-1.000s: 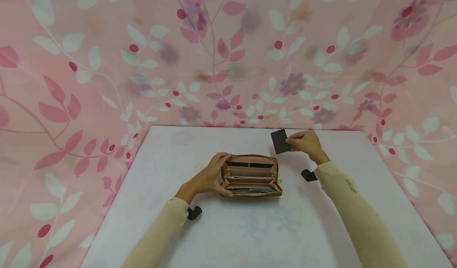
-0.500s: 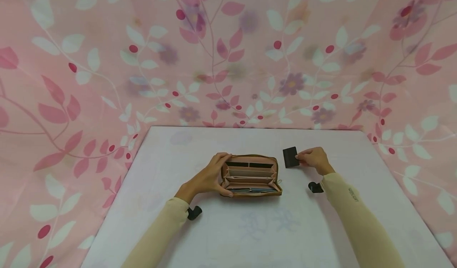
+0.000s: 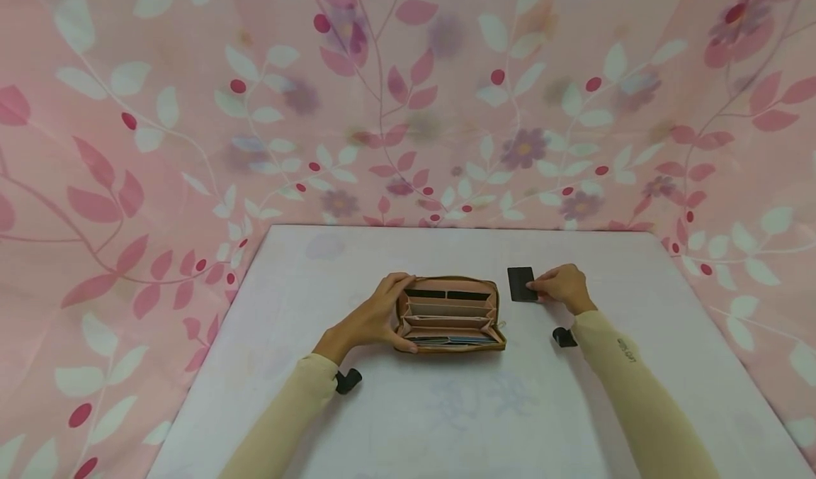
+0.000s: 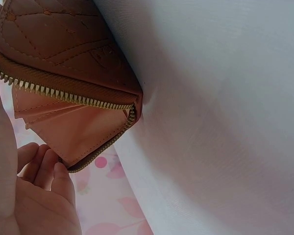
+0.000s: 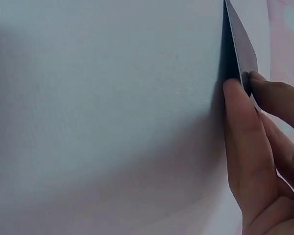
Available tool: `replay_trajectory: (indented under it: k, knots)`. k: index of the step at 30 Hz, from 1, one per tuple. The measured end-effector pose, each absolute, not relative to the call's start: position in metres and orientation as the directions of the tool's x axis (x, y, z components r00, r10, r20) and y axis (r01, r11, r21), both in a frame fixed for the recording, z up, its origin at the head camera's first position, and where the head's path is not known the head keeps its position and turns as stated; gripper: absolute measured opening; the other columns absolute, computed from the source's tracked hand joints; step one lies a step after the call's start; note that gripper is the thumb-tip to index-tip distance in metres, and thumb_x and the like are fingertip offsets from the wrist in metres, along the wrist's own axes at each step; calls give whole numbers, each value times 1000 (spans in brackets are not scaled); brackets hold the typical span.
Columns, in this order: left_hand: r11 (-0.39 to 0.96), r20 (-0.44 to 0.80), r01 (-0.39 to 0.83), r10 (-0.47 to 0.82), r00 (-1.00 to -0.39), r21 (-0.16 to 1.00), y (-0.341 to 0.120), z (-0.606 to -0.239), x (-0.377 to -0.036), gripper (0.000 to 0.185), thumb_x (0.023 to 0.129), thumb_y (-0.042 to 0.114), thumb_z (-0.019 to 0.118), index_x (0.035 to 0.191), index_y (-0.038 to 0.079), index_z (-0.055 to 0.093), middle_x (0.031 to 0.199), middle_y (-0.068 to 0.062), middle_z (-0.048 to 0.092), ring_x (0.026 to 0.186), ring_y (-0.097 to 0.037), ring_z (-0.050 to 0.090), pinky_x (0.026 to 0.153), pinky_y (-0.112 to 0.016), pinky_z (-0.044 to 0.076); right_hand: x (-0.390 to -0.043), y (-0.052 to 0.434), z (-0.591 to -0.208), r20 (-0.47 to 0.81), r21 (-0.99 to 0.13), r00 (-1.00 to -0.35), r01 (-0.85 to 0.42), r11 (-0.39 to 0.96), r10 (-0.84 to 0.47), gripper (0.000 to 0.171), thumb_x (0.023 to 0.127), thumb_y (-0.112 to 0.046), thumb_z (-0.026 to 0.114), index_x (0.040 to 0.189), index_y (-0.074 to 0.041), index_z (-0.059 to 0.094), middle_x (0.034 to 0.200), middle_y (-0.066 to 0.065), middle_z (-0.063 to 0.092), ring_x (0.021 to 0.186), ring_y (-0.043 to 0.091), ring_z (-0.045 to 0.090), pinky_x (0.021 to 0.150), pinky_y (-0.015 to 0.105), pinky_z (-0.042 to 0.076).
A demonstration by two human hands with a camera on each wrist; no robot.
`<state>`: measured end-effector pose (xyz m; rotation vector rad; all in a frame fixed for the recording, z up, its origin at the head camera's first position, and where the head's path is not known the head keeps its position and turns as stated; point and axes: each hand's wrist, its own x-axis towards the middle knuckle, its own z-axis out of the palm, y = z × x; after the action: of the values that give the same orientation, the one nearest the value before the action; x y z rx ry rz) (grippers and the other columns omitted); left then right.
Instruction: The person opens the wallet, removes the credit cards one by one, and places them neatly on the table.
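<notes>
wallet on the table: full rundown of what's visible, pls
The wallet is a long zip-around type, tan-brown quilted outside that looks like leather, pale pink lining, gold-toned zipper teeth. It lies unzipped and spread open on the white table, mouth up. Inside: dark slots along the far side, pink dividers in the middle, a row of cards at the near side. The left hand grips its left end, fingers curled over the far edge and thumb at the near one. Nothing else touches it; the black card lies apart, to its right.

On the table [image 3: 446,408] the open wallet [image 3: 450,314] lies at the middle; the left hand [image 3: 370,319] at its left end, the card [image 3: 521,284] just right, the right hand [image 3: 564,288] beyond
</notes>
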<state>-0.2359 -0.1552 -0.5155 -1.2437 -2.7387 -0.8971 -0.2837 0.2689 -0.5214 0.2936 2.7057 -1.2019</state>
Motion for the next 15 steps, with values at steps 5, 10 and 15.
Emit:
replay_trajectory:
  k: [5, 10, 15]
  knots:
    - [521, 234, 692, 688, -687, 500, -155, -514, -235, 130, 59, 73, 78, 153, 1, 23, 150, -7, 22, 136, -18, 26, 105, -38, 38, -285, 261, -514, -156, -613, -984, 162, 773, 83, 36, 77, -31, 84, 88, 3, 77, 58, 4, 67, 54, 16, 66, 78, 46, 52]
    - [516, 237, 693, 689, -685, 503, -155, -515, -236, 130, 58, 72, 78, 153, 1, 23, 150, -7, 22, 136, -19, 26, 105, -39, 39, -284, 253, -508, -135, -508, -990, 107, 855, 44, 36, 78, -35, 83, 67, -2, 75, 51, 5, 63, 57, 24, 62, 63, 42, 51]
    - [518, 234, 689, 686, -689, 507, -155, -515, -236, 130, 58, 73, 78, 154, 3, 22, 150, -6, 22, 137, -18, 25, 106, -39, 37, -285, 248, -508, -125, -482, -992, 74, 873, 15, 39, 79, -36, 82, 58, -4, 71, 48, 6, 60, 54, 25, 60, 58, 40, 50]
